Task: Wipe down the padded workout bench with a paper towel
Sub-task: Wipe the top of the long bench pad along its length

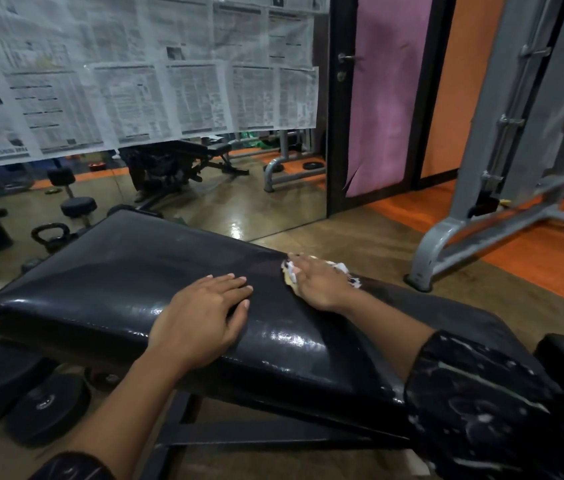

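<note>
Both hands press the bench, right on towel.

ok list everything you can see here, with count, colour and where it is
padded bench: 1, black, centre
paper towel: 1, white, under right hand at bench's far edge
weight plates: at least 2, black, floor lower left
kettlebell: 1, black, floor left of bench
newspaper sheets: many, grey, covering mirror
machine frame: 1, grey, right
door: 1, pink panel, dark frame, back
left hand: flat on bench
right hand: pressing towel
</note>
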